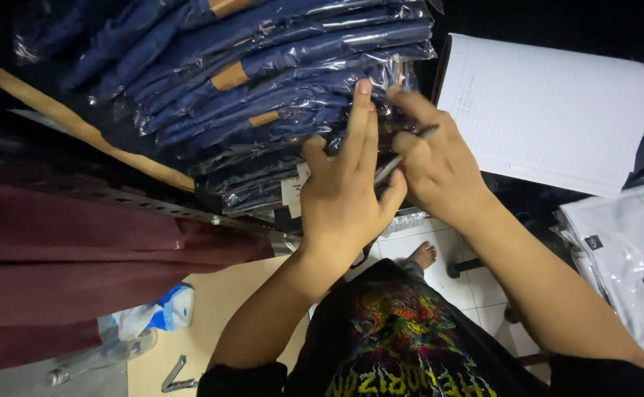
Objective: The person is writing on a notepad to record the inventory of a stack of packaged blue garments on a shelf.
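dim shelf holds stack of bagged navy garments (pixel 278 81) far left of grid notepad (pixel 549 110); left hand (pixel 344 191) flat-fingered on stack edge, right hand (pixel 432 165) pinching pen (pixel 403 158), hands touching; best to thumb one bag edge at a time.

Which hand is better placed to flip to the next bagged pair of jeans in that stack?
Probably the left hand: its fingers lie flat on the bagged navy jeans, free. The right hand grips a pen.

Notebook (pixel 549 110) right of bagged stack (pixel 278 81) (shelf-top)
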